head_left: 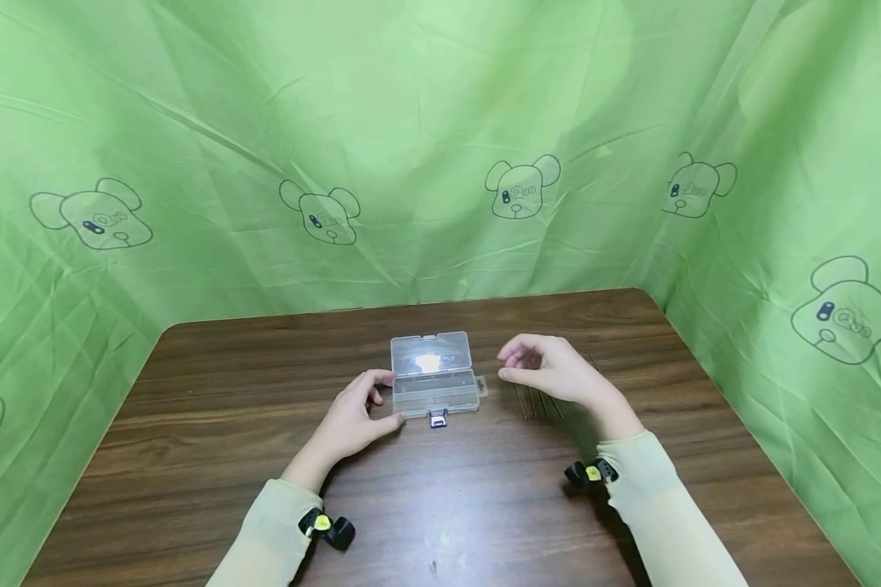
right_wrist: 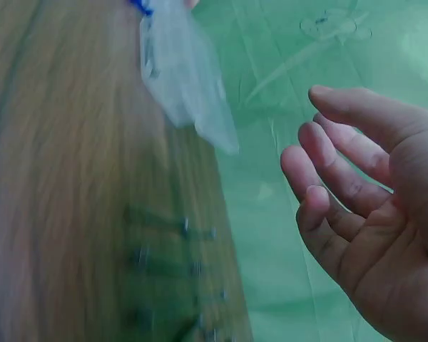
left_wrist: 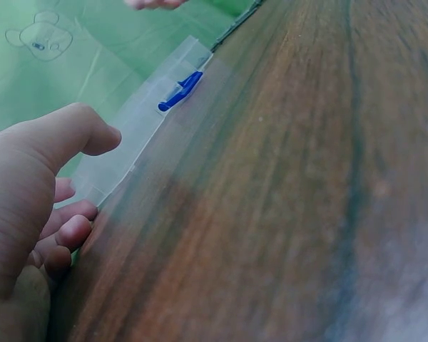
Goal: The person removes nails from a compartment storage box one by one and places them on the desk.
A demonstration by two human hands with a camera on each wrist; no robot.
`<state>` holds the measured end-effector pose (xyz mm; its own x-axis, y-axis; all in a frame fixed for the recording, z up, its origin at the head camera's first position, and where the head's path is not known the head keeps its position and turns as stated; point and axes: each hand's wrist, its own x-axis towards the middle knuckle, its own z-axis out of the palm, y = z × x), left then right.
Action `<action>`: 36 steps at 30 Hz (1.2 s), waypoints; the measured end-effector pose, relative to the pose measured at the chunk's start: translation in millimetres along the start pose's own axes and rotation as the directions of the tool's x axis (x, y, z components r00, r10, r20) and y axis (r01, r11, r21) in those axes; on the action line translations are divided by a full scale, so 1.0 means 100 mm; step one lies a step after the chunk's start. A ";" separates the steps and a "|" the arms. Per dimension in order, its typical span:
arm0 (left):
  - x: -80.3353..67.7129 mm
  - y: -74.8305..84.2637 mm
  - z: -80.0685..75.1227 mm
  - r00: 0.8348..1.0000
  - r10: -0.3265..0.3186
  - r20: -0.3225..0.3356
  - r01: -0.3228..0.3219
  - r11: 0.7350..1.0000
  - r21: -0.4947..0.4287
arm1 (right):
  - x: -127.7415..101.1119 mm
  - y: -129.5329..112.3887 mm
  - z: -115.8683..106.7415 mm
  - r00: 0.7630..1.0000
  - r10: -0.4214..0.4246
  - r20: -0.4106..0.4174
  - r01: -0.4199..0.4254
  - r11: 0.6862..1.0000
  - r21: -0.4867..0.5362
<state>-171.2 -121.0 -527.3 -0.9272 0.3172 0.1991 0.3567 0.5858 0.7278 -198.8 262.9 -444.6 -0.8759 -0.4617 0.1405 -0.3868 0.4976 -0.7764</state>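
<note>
A small clear plastic box [head_left: 433, 379] with a blue latch [head_left: 437, 419] lies shut in the middle of the brown table [head_left: 191, 424]. My left hand [head_left: 383, 399] brackets the box's left end, thumb at the front corner and curled fingers at the side. In the left wrist view the fingers [left_wrist: 71, 231] touch the end of the box [left_wrist: 139, 132]. My right hand [head_left: 517, 363] hovers just right of the box with loosely curled fingers and holds nothing. Several thin dark pins [head_left: 536, 401] lie on the table under it. The right wrist view shows them blurred [right_wrist: 171, 267].
Green cloth [head_left: 440, 122] printed with bear faces hangs behind and on both sides of the table. A small clear tab [head_left: 482, 386] sticks out at the box's right end. Bare wood runs along the front and left of the table.
</note>
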 end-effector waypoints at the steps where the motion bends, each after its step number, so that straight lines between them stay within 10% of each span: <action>1: 0.00 0.00 0.00 1.000 0.001 -0.001 -0.001 1.000 0.002 | 0.05 -0.03 0.03 1.000 -0.019 0.014 0.018 1.000 0.014; 11: 0.02 0.02 -0.02 1.000 0.006 0.005 -0.006 1.000 -0.006 | 0.38 -0.11 0.42 0.982 -0.150 0.112 0.137 0.984 0.116; 36: 0.04 -0.01 -0.04 1.000 0.007 -0.006 -0.007 1.000 -0.002 | 0.50 -0.02 0.72 0.930 -0.253 0.266 0.316 0.920 -0.233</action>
<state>-176.2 -123.3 -524.8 -0.9252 0.3172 0.2083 0.3633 0.5817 0.7278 -221.1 185.4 -480.3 -0.6402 -0.7507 0.1633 -0.7001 0.4826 -0.5262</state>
